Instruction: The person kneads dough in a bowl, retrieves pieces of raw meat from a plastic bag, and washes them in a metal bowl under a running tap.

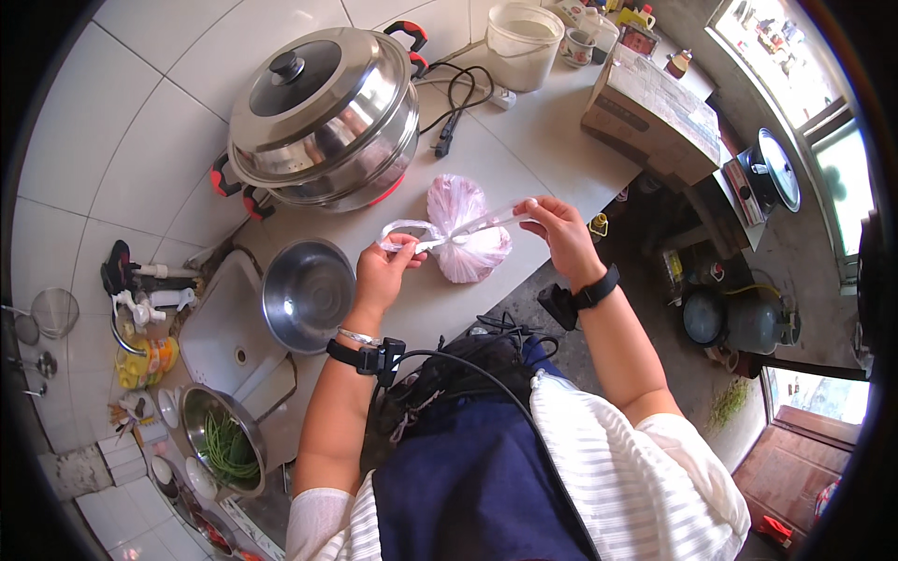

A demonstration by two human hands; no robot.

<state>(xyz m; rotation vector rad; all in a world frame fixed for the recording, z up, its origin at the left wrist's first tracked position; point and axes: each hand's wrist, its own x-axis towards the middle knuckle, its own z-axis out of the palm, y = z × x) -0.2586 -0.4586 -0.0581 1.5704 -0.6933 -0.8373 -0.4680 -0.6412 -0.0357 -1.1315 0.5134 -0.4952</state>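
Note:
A thin plastic bag [466, 231] with pinkish contents lies on the tiled counter [505, 147], gathered at a knot in its middle. My left hand [384, 270] pinches one twisted handle loop on the near left side of the knot. The other handle is stretched taut up to the right, between the thumb and fingers of my right hand [558, 228]. What exactly the bag holds is blurred by the plastic. Just left of my left hand stands a stainless steel bowl [309, 294] with nothing visible in it.
A large lidded steel steamer pot [323, 119] stands behind the bag, beside a power cord with plug [449, 130]. A white bucket [523, 49] and a cardboard box [652, 116] are farther right. Left are a sink [224, 336] and a bowl of green beans [228, 449].

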